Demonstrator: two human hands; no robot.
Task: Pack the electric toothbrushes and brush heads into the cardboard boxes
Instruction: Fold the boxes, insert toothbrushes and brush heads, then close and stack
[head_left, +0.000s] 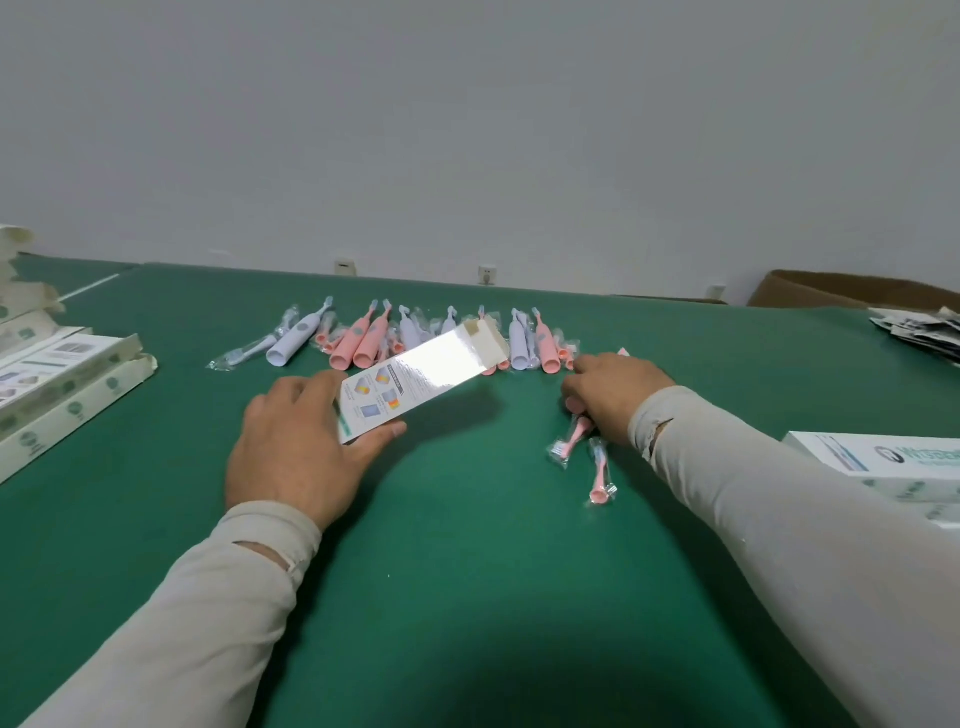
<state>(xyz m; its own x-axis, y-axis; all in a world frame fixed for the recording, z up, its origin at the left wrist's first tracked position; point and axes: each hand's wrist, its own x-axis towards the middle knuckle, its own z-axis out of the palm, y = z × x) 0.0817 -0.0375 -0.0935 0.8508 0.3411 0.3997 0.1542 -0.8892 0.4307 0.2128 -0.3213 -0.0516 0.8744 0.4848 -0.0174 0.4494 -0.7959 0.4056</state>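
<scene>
Now left hand (296, 441) gripping white carton (415, 376), open flap end angled toward toothbrush row (415, 338) for loading; right hand (613, 395) curled on wrapped pink brush heads (574, 439), gathering them on green table (467, 571).

glossy card on the box (423, 375), glare whitening its upper face, plain matt flap at the far end. smooth pink and lilac plastic on the toothbrushes (363, 340), brush heads (598, 470) in crinkly clear film. matt green cloth-like bench (467, 545). soft pale fabric sleeves (753, 499). brown corrugated carton (852, 293) at the far right corner.
</scene>
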